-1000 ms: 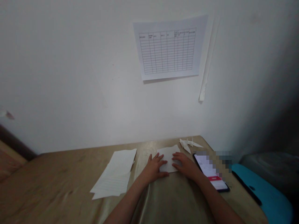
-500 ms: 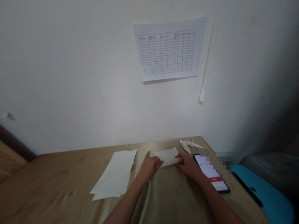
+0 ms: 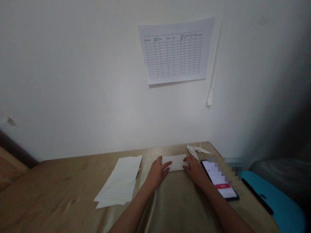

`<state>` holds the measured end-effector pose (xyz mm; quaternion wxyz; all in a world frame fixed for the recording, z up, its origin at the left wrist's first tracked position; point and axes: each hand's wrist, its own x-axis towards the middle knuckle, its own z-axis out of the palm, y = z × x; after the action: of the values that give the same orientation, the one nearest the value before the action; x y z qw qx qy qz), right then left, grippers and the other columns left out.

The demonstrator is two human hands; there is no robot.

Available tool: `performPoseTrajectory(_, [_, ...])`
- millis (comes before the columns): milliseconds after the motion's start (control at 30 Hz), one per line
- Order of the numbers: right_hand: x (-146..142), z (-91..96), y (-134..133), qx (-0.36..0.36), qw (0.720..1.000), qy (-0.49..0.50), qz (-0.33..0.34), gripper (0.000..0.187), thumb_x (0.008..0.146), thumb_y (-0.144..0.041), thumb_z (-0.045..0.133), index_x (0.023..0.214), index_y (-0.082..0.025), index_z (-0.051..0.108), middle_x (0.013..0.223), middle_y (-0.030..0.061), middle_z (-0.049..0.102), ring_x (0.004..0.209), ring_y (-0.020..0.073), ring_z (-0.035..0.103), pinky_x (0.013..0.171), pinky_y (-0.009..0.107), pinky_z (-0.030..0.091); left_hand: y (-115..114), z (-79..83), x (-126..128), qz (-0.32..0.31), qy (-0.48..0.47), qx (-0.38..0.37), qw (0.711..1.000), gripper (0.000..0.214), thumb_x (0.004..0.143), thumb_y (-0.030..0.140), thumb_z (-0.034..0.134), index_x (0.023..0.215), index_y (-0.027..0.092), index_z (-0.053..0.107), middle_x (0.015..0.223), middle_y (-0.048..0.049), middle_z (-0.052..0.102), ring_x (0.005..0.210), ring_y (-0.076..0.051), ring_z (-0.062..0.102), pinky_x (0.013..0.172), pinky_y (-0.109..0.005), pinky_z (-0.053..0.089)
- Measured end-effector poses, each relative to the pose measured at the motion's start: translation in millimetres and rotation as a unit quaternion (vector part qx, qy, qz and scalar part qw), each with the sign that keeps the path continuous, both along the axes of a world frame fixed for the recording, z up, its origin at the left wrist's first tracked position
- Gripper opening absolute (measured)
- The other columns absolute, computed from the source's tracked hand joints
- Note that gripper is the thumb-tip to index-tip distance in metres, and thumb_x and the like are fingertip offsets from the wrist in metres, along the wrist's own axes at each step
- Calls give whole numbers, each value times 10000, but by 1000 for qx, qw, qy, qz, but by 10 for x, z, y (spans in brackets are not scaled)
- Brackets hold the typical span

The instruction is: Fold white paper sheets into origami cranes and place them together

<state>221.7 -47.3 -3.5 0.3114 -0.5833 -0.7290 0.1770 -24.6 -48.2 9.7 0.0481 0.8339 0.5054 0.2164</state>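
A small folded piece of white paper (image 3: 176,158) lies flat on the cloth-covered table, between my two hands. My left hand (image 3: 157,171) rests at its left end, with the fingers spread and a fingertip on the paper's face. At the right end, my right hand (image 3: 193,168) touches the edge with thumb and fingers apart. Larger sheets of white paper (image 3: 121,181) lie overlapping to the left of my left forearm. Beyond my right hand are torn paper scraps (image 3: 194,149).
A phone (image 3: 229,193) with a lit screen lies right of my right forearm. Past the table's right edge is a turquoise object (image 3: 277,200). The brown table cover (image 3: 60,187) meets a white wall, where a printed table sheet (image 3: 175,55) hangs.
The paper piece now lies flatter and straighter, its lower edge turned into a neat line. My left fingers have moved onto its face, and my right fingers have loosened from their pinch.
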Motion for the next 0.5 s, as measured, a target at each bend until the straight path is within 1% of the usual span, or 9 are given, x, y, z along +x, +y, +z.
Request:
performPoseTrajectory(67, [-7,-10,-4,11,1000,-20,11,204,918,-252,538,1091,-209,638,1259,109,583,1187,248,586,1054,386,452,-15,9,11,5,4,4,1000,315,957,277,603,1247,324,717,1524,-115,432,1138,-239,623,1090,-489,460])
performPoseTrajectory(133, [-11,-10,-7,22,999,-27,16,202,932,-252,535,1075,-202,668,1259,112,584,1178,237,588,1050,367,451,-36,31,22,24,14,3,1000,275,948,281,627,1191,320,748,1561,-123,399,1084,-228,639,1116,-557,409])
performPoseTrajectory(167, [-12,-7,-9,27,999,-31,17,205,936,-251,537,1069,-198,683,1258,114,589,1173,234,588,1052,361,447,-47,43,27,33,22,0,999,264,947,289,632,1179,329,753,1555,-123,416,1093,-237,639,1131,-600,368])
performPoseTrajectory(267, [-13,15,-15,41,998,-46,18,206,938,-253,551,1028,-188,725,1216,115,624,1137,235,592,1038,356,443,-74,70,36,45,43,-7,998,254,964,328,617,1179,366,746,1430,-103,571,1202,-279,604,1162,-686,240])
performPoseTrajectory(367, [-17,44,-24,39,997,-60,19,213,943,-261,548,968,-190,747,1122,99,666,1066,231,608,986,344,455,-88,82,36,45,54,-11,998,255,984,360,584,1185,374,740,1304,-84,665,1255,-284,579,1176,-688,200])
performPoseTrajectory(500, [-23,71,-36,28,997,-67,14,213,938,-259,554,925,-189,755,1067,90,688,1031,223,621,960,326,452,-94,91,42,48,64,-19,997,257,987,368,577,1182,372,743,1301,-81,676,1260,-290,577,1176,-680,215])
